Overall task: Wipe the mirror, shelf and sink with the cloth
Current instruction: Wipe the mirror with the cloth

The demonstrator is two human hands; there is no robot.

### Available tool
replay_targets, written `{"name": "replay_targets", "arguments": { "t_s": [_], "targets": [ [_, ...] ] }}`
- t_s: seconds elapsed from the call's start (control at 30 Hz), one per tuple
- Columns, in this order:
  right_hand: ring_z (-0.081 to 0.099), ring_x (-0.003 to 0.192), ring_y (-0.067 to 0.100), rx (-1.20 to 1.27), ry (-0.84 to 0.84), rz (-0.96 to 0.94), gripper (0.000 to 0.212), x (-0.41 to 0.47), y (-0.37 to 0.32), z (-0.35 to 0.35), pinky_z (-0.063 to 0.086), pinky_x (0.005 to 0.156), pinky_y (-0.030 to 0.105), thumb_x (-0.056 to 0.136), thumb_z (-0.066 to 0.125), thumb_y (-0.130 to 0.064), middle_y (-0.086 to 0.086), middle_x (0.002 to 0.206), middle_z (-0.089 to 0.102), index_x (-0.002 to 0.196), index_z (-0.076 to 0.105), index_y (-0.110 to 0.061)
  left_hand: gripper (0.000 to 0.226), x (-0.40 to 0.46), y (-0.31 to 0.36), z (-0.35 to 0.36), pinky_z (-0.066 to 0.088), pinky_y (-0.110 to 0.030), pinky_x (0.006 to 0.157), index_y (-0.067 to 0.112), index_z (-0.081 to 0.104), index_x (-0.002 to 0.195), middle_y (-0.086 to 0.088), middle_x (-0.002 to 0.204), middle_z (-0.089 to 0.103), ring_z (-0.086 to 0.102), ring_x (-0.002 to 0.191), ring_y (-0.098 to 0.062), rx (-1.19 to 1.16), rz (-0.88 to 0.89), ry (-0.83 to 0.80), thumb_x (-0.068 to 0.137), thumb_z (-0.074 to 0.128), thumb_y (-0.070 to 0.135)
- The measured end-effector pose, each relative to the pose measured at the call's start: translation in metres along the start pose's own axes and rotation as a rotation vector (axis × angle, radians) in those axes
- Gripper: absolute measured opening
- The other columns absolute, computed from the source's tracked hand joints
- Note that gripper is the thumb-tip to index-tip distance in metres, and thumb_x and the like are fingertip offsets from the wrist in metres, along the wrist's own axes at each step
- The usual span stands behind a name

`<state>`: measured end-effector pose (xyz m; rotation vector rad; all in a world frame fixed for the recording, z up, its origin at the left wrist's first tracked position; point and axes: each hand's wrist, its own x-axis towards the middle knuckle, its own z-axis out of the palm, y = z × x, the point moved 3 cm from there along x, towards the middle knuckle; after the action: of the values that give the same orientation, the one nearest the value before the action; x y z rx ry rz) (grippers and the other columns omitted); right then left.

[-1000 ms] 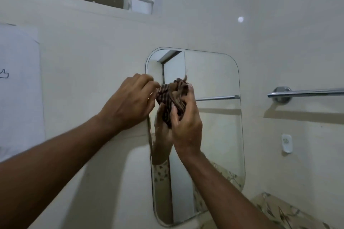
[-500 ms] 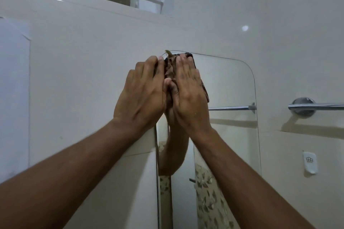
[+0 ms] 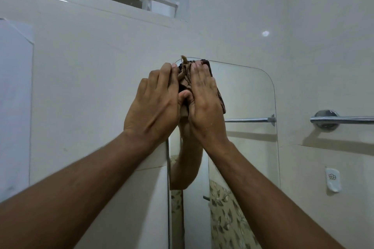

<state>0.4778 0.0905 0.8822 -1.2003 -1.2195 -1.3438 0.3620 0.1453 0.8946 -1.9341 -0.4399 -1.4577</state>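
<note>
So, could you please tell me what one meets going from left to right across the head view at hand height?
Pale panel on the wall → left hand → brown cloth → right hand → bare mirror glass → chrome towel rail.

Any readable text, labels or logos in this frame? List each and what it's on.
No readable words or numbers anywhere.
White wall hook: an embossed emblem of small clustered shapes, no letters legible.
Brown striped cloth, mirror, towel bar: no print or label visible.
</note>
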Motion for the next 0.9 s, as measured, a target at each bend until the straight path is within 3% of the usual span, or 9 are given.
{"name": "replay_targets", "arguments": {
  "t_s": [0.27, 0.47, 0.6, 0.7, 0.8, 0.9],
  "targets": [
    [0.011, 0.154, 0.014, 0.022, 0.124, 0.261, 0.054, 0.009, 0.039, -0.015, 0.015, 0.125, 0.042, 0.107, 0.036, -0.025, 0.003, 0.165, 0.023, 0.157, 0.023, -0.011, 0.060, 0.000, 0.002, 0.006, 0.041, -0.043, 0.087, -0.006, 0.016, 0.152, -0.022, 0.141, 0.036, 0.042, 0.113, -0.033, 0.104, 0.008, -0.035, 0.109, 0.016, 0.036],
    [0.016, 0.154, 0.019, 0.149, 0.040, 0.101, 0.052, -0.002, -0.015, 0.001, 0.016, 0.125, 0.043, 0.101, 0.037, -0.004, 0.008, 0.162, 0.029, 0.153, 0.033, -0.005, 0.044, -0.002, 0.002, 0.001, 0.036, -0.047, 0.085, -0.002, 0.034, 0.145, -0.025, 0.142, 0.037, 0.043, 0.112, -0.038, 0.087, 0.052, 0.033, 0.109, 0.029, 0.023],
    [0.017, 0.153, 0.018, 0.081, 0.004, 0.055, 0.052, 0.009, 0.007, -0.011, 0.018, 0.125, 0.040, 0.103, 0.039, -0.017, 0.007, 0.162, 0.030, 0.153, 0.032, -0.007, 0.051, -0.003, 0.003, 0.000, 0.034, -0.045, 0.087, -0.006, 0.023, 0.150, -0.024, 0.142, 0.036, 0.043, 0.115, -0.038, 0.117, 0.026, 0.005, 0.104, 0.035, 0.013],
    [0.012, 0.154, 0.012, 0.079, 0.052, 0.166, 0.054, 0.020, 0.037, -0.018, 0.013, 0.126, 0.038, 0.104, 0.033, -0.027, 0.003, 0.164, 0.026, 0.156, 0.027, -0.011, 0.056, -0.004, 0.003, 0.001, 0.034, -0.044, 0.087, -0.009, 0.015, 0.152, -0.027, 0.142, 0.035, 0.042, 0.117, -0.039, 0.153, 0.025, -0.002, 0.103, 0.036, 0.007],
    [0.009, 0.154, 0.008, 0.072, 0.121, 0.295, 0.051, 0.016, 0.051, -0.018, 0.015, 0.125, 0.041, 0.108, 0.036, -0.021, 0.000, 0.165, 0.023, 0.157, 0.024, -0.013, 0.056, -0.003, 0.003, 0.002, 0.034, -0.043, 0.087, -0.010, 0.011, 0.152, -0.027, 0.142, 0.033, 0.041, 0.117, -0.038, 0.170, 0.038, 0.019, 0.103, 0.031, 0.006],
    [0.008, 0.154, 0.010, 0.076, 0.070, 0.206, 0.053, 0.000, 0.021, -0.011, 0.014, 0.126, 0.040, 0.106, 0.041, -0.018, 0.002, 0.165, 0.021, 0.157, 0.024, -0.012, 0.054, -0.004, 0.003, 0.003, 0.035, -0.045, 0.087, -0.011, 0.010, 0.152, -0.029, 0.144, 0.032, 0.039, 0.117, -0.041, 0.166, 0.056, 0.033, 0.102, 0.026, 0.005]
  ]
}}
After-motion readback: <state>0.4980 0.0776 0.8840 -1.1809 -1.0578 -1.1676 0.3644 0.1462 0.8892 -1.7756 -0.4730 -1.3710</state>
